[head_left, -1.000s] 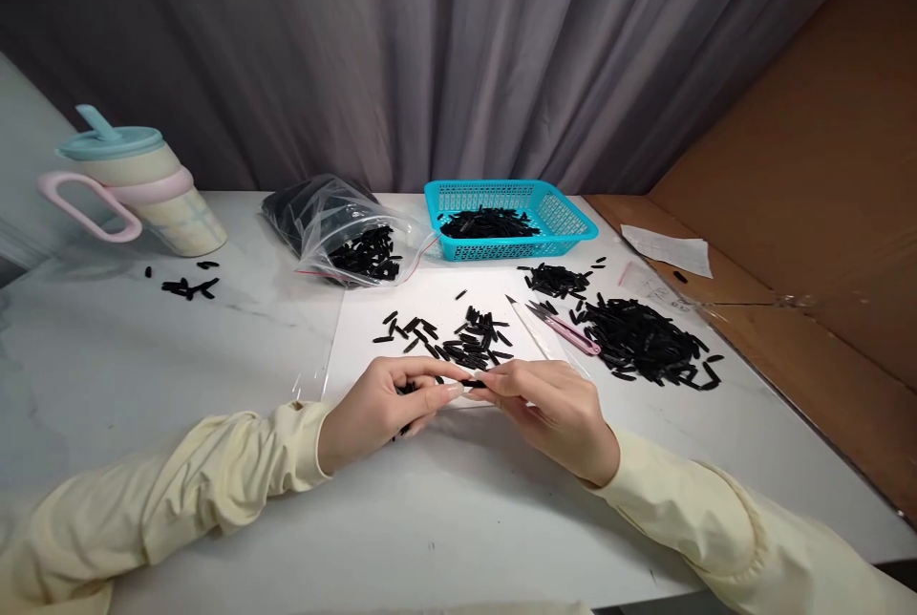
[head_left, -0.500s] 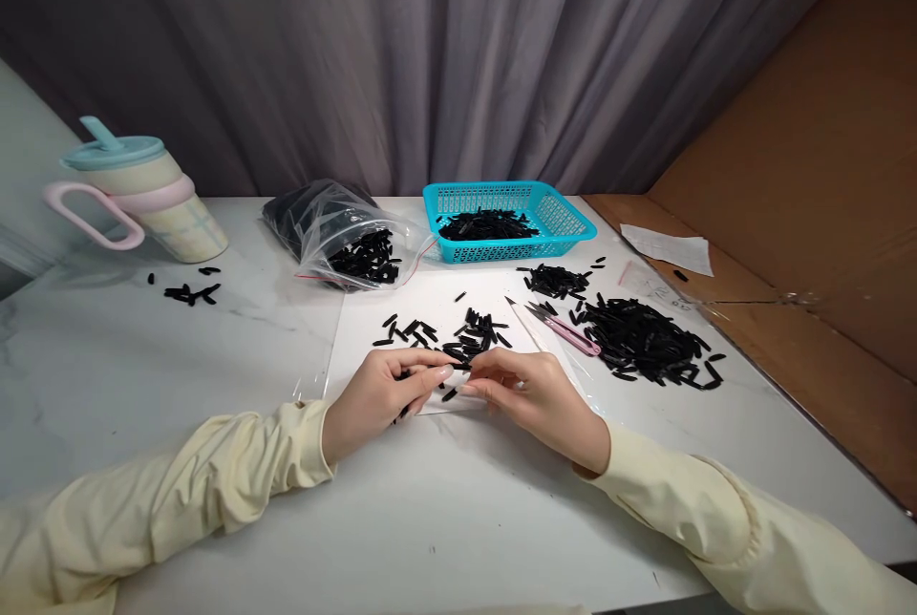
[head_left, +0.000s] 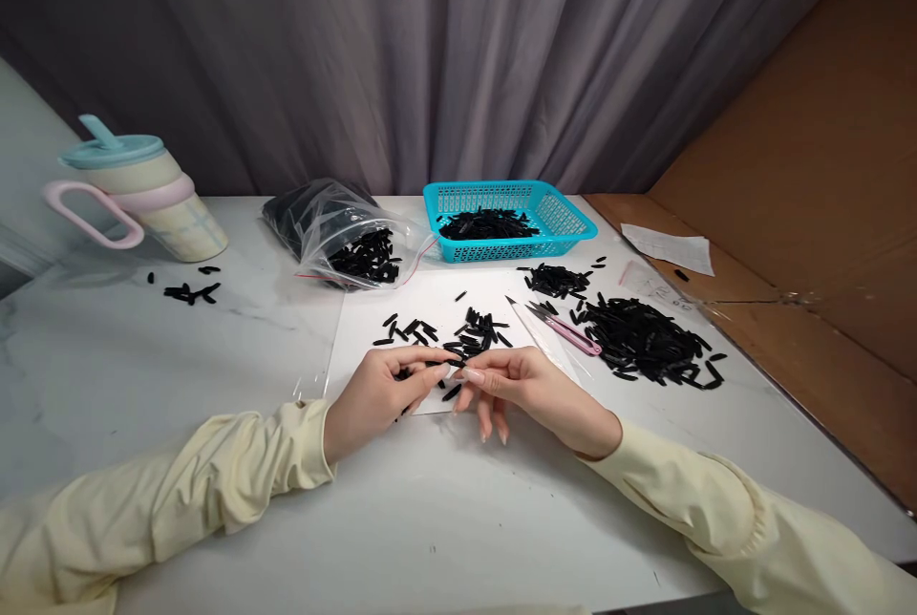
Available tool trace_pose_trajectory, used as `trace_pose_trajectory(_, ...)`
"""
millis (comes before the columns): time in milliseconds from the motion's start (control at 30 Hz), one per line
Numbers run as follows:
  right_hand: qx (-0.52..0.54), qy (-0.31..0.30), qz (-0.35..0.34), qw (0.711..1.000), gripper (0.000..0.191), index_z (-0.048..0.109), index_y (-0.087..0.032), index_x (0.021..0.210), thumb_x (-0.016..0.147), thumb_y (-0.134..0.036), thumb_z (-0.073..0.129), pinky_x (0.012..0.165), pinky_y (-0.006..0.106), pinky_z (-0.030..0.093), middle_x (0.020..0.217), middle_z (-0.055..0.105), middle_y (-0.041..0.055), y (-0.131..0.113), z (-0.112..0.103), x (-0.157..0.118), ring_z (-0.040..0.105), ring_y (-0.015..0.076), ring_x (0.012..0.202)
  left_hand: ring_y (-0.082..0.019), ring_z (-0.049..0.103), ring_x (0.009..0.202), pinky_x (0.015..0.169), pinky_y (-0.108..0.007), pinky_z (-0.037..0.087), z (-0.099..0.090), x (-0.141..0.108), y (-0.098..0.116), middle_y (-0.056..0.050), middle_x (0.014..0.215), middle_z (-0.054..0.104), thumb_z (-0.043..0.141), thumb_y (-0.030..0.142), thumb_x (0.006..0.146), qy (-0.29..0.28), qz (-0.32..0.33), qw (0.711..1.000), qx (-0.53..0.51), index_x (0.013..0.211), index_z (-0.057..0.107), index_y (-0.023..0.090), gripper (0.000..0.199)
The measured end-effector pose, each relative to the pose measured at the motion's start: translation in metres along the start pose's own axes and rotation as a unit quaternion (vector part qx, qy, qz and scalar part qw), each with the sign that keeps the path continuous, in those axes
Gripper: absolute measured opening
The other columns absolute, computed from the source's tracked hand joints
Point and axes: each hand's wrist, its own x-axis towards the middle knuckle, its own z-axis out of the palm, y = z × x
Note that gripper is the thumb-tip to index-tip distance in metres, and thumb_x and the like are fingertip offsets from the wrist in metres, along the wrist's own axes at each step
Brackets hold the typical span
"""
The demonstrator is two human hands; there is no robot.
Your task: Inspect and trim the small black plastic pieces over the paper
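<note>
A small, slender black piece [head_left: 457, 363] lies between my two hands, over the front of a white sheet [head_left: 358, 328]. My left hand [head_left: 383, 393] pinches it from the left with thumb and forefinger. My right hand [head_left: 522, 384] closes thumb and forefinger on its right end, its other fingers hanging loosely below. Similar black pieces [head_left: 481, 332] lie scattered on the sheet just beyond my fingers, and some show beneath my left hand. What kind of piece it is, I cannot tell.
Pink-handled thread snips [head_left: 573, 333] lie right of the sheet, beside a large heap of black pieces [head_left: 645, 343] and a smaller heap [head_left: 557, 281]. Behind stand a blue basket [head_left: 508, 250] and an open zip bag [head_left: 412, 257], both holding black pieces. A tumbler [head_left: 193, 228] stands left.
My right hand has turned so its lower fingers now hang down and show. Its thumb has moved up to the black piece. My left hand has barely moved.
</note>
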Motion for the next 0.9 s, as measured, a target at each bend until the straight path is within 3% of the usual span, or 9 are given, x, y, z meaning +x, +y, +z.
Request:
trace_pose_trajectory(533, 0.082, -0.010, 0.005, 0.997, 0.021, 0.061, -0.009, 0.082, 0.083, -0.030, 0.060, 0.042, 0.016, 0.046, 0.087, 0.069, 0.0123, -0.0068, -0.0006, -0.0025, 0.060, 0.0085, 0.048, -0.007, 0.033, 0.043, 0.045, -0.020, 0.029, -0.0001, -0.0041, 0.0000, 0.007, 0.044, 0.039, 0.054, 0.030, 0.081, 0.002, 0.037, 0.999, 0.015, 0.101, 0.067, 0.014, 0.029)
trace_pose_trajectory(900, 0.084, -0.024, 0.014, 0.996, 0.027, 0.063, -0.008, 0.084, 0.083, -0.035, 0.059, 0.042, 0.017, 0.046, 0.080, 0.069, 0.0114, -0.0072, -0.0014, -0.0030, 0.060, 0.0090, 0.047, -0.008, 0.032, 0.043, 0.046, -0.022, 0.029, -0.0012, -0.0051, 0.0000, 0.007, 0.044, 0.039, 0.053, 0.029, 0.082, -0.016, 0.032, 0.999, -0.002, 0.103, 0.067, 0.013, 0.030)
